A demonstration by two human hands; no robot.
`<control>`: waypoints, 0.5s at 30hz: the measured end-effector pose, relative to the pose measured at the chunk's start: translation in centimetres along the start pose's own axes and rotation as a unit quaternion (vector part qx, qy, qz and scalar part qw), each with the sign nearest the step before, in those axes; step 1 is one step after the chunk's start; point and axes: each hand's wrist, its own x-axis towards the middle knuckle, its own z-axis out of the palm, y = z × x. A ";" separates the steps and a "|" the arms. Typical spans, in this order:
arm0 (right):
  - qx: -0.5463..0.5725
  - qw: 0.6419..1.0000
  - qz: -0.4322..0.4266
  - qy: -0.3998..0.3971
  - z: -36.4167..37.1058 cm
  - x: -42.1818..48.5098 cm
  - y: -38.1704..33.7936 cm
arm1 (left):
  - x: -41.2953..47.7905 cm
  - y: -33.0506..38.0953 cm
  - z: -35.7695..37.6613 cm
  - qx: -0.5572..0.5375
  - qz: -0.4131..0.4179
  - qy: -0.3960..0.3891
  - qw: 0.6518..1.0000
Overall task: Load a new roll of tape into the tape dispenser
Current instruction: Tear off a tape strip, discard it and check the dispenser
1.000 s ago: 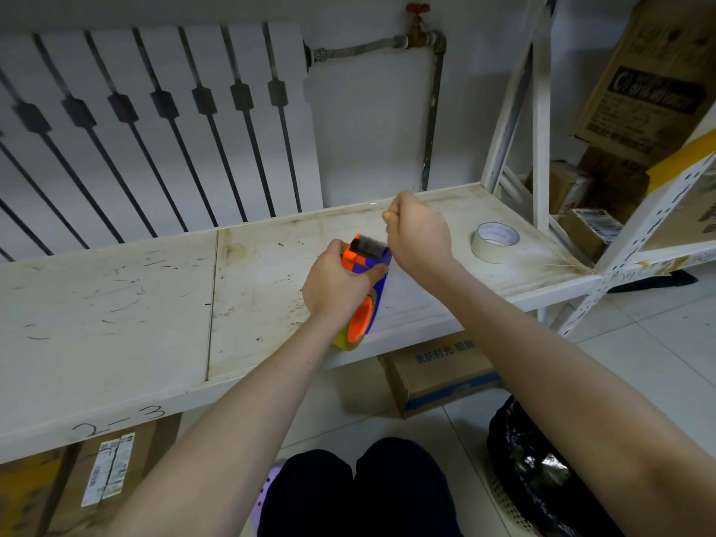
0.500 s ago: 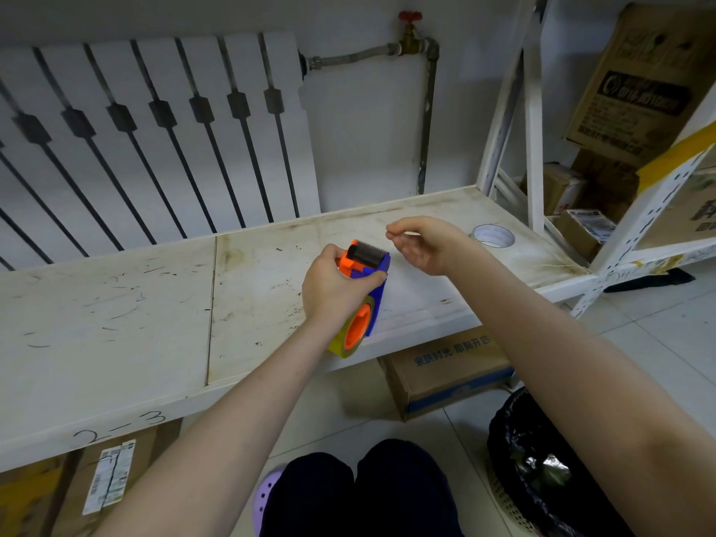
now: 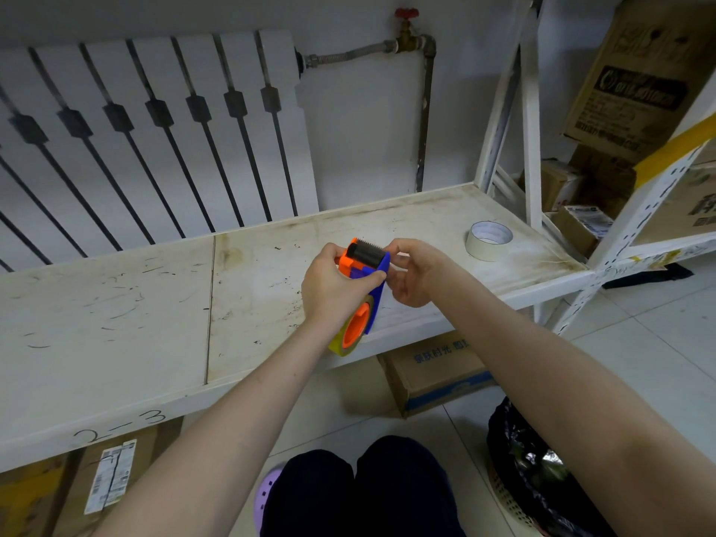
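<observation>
Dispenser (image 3: 364, 288) in left hand (image 3: 333, 290) (right hand (image 3: 416, 275) touching)

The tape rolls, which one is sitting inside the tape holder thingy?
The yellowish roll, mounted on the dispenser's orange hub, held by the left hand. The pale roll lies loose on the shelf.

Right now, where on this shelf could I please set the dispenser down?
The shelf is bare left of its seam, below the radiator. Right of the seam it is tighter: both hands hold the dispenser, and the spare roll sits at the right end.
</observation>
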 end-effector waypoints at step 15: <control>0.022 0.993 -0.100 -0.053 1.1 0.7 2.0 | 0.1 0.0 0.1 0.009 -0.001 0.002 1.000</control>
